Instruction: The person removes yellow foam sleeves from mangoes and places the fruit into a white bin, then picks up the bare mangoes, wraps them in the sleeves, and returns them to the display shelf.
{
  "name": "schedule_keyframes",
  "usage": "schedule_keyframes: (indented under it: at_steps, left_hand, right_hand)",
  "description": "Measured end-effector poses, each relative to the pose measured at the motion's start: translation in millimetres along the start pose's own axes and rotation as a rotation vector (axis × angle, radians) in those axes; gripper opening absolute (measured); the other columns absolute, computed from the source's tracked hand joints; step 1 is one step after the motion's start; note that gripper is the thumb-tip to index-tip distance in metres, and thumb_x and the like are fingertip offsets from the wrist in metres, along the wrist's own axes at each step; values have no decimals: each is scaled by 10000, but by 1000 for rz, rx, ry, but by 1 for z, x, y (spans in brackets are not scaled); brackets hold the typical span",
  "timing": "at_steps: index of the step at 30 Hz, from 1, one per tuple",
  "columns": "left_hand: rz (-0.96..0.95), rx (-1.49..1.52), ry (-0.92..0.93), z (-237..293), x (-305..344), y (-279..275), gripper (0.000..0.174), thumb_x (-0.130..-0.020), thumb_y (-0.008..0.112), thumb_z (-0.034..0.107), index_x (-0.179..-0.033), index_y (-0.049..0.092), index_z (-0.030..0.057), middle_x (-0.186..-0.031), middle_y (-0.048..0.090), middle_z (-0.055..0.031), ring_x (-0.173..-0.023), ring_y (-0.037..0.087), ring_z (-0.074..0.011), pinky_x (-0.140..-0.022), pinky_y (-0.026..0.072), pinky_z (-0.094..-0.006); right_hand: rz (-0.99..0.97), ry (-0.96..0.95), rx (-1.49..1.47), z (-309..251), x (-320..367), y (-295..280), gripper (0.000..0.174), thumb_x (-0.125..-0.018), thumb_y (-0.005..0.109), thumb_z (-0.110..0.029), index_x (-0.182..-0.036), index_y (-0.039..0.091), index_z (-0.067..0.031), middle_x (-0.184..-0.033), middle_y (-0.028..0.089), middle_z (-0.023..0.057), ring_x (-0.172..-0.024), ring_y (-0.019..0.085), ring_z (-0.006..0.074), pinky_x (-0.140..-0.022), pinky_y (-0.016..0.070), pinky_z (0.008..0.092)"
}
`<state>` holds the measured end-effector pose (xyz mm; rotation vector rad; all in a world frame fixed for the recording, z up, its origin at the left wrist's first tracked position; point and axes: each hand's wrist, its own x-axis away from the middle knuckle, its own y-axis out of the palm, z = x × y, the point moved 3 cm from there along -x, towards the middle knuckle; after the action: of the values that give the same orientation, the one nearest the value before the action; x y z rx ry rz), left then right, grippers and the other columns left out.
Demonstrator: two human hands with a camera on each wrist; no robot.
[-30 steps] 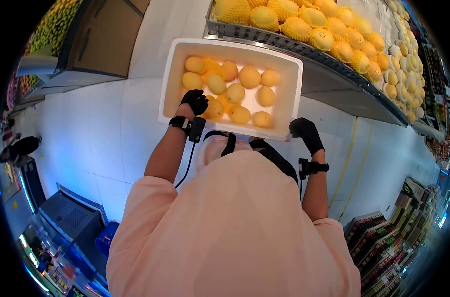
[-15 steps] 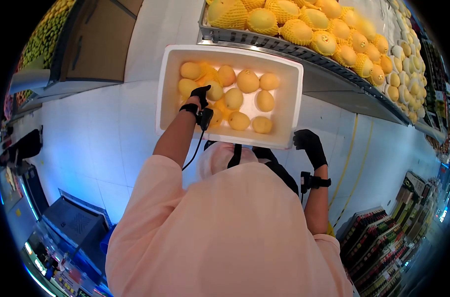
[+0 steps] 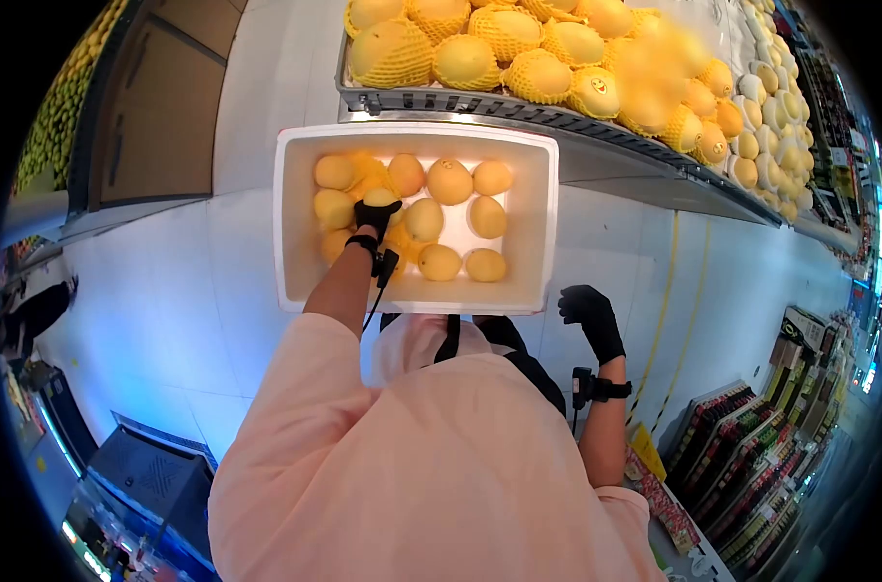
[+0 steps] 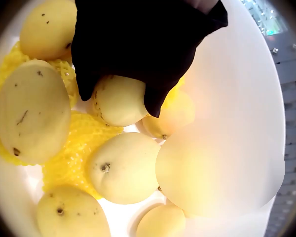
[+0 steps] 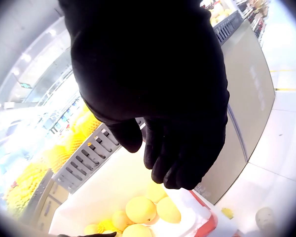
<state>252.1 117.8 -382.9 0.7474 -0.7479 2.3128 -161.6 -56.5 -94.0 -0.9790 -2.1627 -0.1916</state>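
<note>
A white foam box (image 3: pixel 550 184) holds several yellow melon-like fruits (image 3: pixel 450 181) and some yellow netting (image 3: pixel 368 175). The black-gloved left hand (image 3: pixel 374 217) reaches into its left half, thumb and fingers round one yellow fruit (image 3: pixel 382 199). In the left wrist view that fruit (image 4: pixel 119 100) shows between the dark fingertips of the hand (image 4: pixel 133 44), with other fruits close by. The gloved right hand (image 3: pixel 592 315) hangs outside the box near its front right corner, holding nothing; the right wrist view shows this hand's (image 5: pixel 158 98) fingers loosely bent.
Behind the box stands a display shelf (image 3: pixel 480 105) with net-wrapped yellow fruits (image 3: pixel 541 76). A brown cabinet (image 3: pixel 160 107) is at the upper left, a dark bin (image 3: pixel 150 475) at the lower left. Racks of packaged goods (image 3: pixel 722 446) stand at the lower right.
The left hand has moved from the box's front left part deeper in, onto a fruit. The head view has shifted, with box and shelf lower and further left. The right hand stays outside the box.
</note>
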Motion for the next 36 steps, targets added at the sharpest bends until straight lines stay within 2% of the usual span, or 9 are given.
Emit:
schedule_keyframes:
  at_steps: [6,9,13,16,19,20,26,32,36]
  left_hand:
    - [-35,55,-252,19,21,-10,502,-665,840,286,-1065,622,74,-908,629,-55,-733,606,-199,-603,537,-324]
    - [-53,173,-190,35,40,-16,582,-622,867,320,-1069,616,43,-937,644,-80,-757,630,-180,-564,539,-314]
    - [-285,310,-203,58,65,-31,485,-700,827,262,-1083,612,56,-941,647,-61,-779,640,-179,-612,556,-315]
    - [-581,427,-69,83,90,-44,393,-808,747,180,-1140,577,58,-1028,638,-60,-898,647,-180,-715,569,-304]
    - [-595,469,30,131,148,-62,439,-822,732,176,-1197,534,60,-1105,620,-64,-988,634,-186,-796,562,-308]
    - [-671,477,56,142,161,-66,523,-837,713,192,-1284,474,66,-1225,565,-88,-1107,580,-212,-906,523,-352]
    - [-1131,892,63,169,201,-63,681,-865,674,243,-1410,333,15,-1349,482,-146,-1248,480,-318,-1047,417,-456]
    - [-1196,823,206,181,211,-65,741,-842,690,288,-1423,327,7,-1405,444,-146,-1300,435,-282,-1084,363,-433]
    - [-1230,618,515,205,236,-74,684,-838,694,259,-1393,377,15,-1355,493,-126,-1244,486,-235,-1039,405,-380]
  right_hand:
    - [-2,-16,-6,-2,-1,1,225,-921,556,-207,-1004,646,-19,-815,657,55,-708,622,131,-627,513,267]
    - [-10,-41,7,-6,-5,3,223,-921,555,-203,-1005,645,-18,-818,658,56,-715,623,133,-628,516,270]
    - [-70,-96,12,-16,-13,10,245,-925,555,-220,-1045,631,-21,-830,661,60,-722,625,133,-628,519,270]
    - [-113,-143,-11,-30,-21,22,272,-913,572,-230,-1088,615,-27,-851,661,65,-729,623,128,-637,519,265]
    - [-168,-140,-26,-48,-22,41,267,-909,574,-220,-1082,613,-21,-860,660,65,-744,624,127,-655,518,261]
    - [-211,-165,-41,-52,-23,48,267,-909,576,-221,-1081,613,-20,-862,660,66,-748,624,126,-660,517,260]
    - [-357,-278,-38,-85,-23,84,246,-910,573,-199,-1072,619,-20,-873,661,59,-760,625,120,-677,520,255]
    - [-395,-383,-1,-133,-2,111,232,-925,551,-178,-1085,632,-30,-856,646,42,-750,612,117,-688,514,255]
    - [-377,-416,-128,-149,13,126,295,-918,601,-217,-1157,597,-44,-928,625,43,-773,595,119,-705,507,253]
